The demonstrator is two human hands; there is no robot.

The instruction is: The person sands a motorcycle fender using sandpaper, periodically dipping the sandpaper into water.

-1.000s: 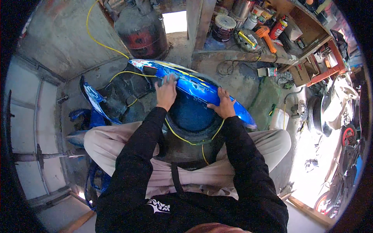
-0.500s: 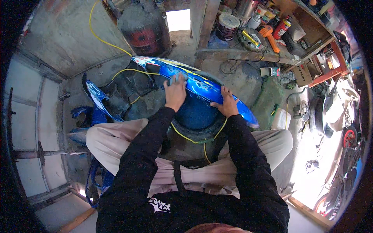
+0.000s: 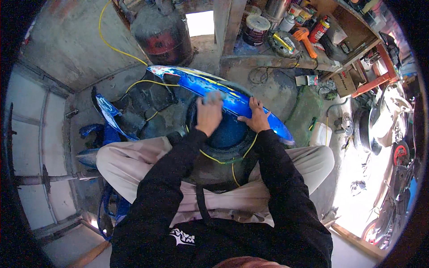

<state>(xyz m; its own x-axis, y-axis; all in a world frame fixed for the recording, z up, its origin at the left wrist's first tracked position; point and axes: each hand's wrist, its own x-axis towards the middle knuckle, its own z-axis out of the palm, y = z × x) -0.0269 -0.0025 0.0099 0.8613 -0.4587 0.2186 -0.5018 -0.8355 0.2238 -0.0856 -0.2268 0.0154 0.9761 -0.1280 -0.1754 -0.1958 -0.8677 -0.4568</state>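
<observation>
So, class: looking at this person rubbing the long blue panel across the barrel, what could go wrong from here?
1. The blue panel rests across the round barrel, overhanging both sides; pressure from the left hand might tip it, though the right hand steadies it.
2. The yellow cable draped over the barrel rim near the knees could snag.

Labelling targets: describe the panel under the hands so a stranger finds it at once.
Start at the dark tyre between the seated person's knees. Lying across its far rim is a long, curved, glossy blue panel, with the left hand and right hand on it. Unlike the smaller blue panel on the floor, it carries yellow streaks.
</observation>
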